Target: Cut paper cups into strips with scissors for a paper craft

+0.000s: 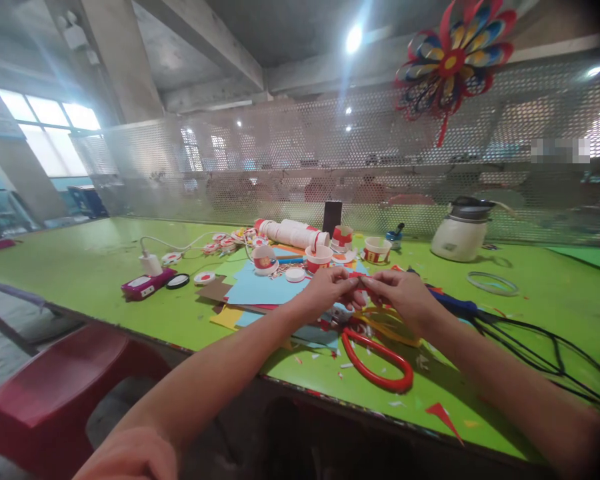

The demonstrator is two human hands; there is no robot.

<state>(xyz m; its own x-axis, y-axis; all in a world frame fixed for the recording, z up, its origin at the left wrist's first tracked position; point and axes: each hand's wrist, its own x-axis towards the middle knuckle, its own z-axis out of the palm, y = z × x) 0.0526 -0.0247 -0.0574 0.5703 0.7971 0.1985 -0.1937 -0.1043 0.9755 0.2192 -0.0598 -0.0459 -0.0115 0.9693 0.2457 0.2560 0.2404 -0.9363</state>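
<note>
- Daylight glares white through the windows (pixel 53 137) at left.
- A ceiling lamp (pixel 354 39) flares into bluish streaks.
- The ceiling (pixel 295 27) is dim; deep shadow lies under the table (pixel 90 257).
- Wide-angle distortion bends the table's edge; the upper right corner is black.
- Haze softens the mesh screen (pixel 280 147); pixelation blots its right part.

A red plastic seat (pixel 75 373) sits lower left, bright windows (pixel 50 127) upper left, a white jug (pixel 457 235) right of centre.

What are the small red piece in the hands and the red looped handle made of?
Small red piece: perhaps paper or card; it looks thin and matte, though mostly hidden.
Red looped handle: likely plastic or plastic-coated metal, smooth, with pale highlights suggesting gloss.
</note>
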